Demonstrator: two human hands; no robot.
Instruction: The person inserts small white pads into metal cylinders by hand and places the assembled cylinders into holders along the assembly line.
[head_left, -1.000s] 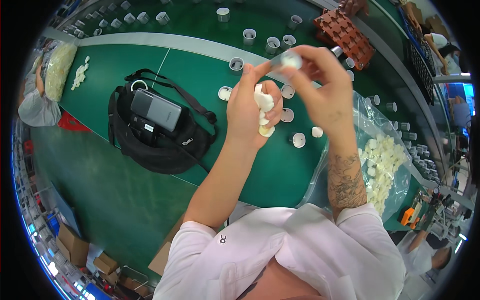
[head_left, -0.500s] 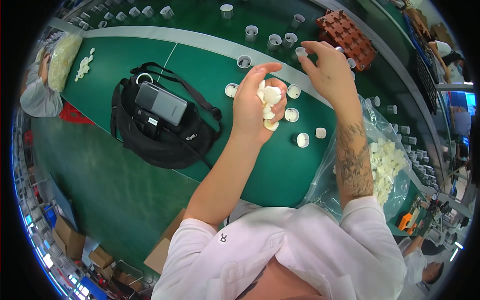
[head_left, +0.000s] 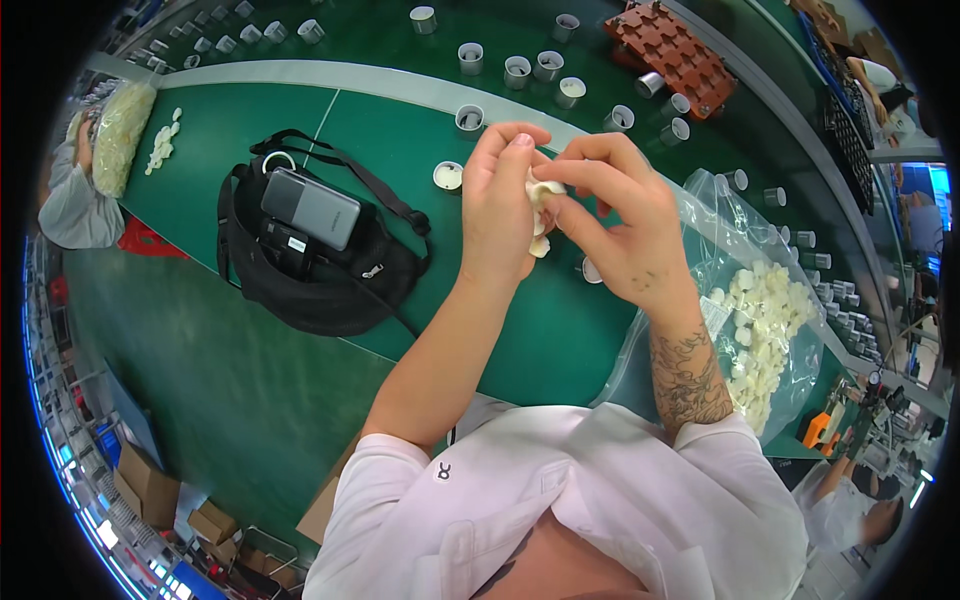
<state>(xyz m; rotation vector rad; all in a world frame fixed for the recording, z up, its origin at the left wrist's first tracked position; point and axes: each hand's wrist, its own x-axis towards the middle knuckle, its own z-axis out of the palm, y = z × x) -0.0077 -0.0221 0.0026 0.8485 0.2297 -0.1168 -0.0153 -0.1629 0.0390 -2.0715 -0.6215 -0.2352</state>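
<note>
My left hand is closed round a small stack of white, thin, rounded pads. My right hand has come up against it, thumb and fingertips pinched on a white pad at the stack's edge. Just left of my left hand, a silver cup with a white pad inside stands on the green table. Another silver cup is at the table's far edge. Beyond my hands, a cup with a whitish top stands on the green conveyor. A further cup is mostly hidden behind my right hand.
A black bag with a grey power bank lies left. A clear plastic bag of white pads is at right. A reddish-brown slotted block and several cups sit on the conveyor. Loose pads lie far left, near another person.
My right hand has drawn back from a cup on the conveyor to the pads in my left hand. That cup now shows a whitish top. The view has shifted slightly.
</note>
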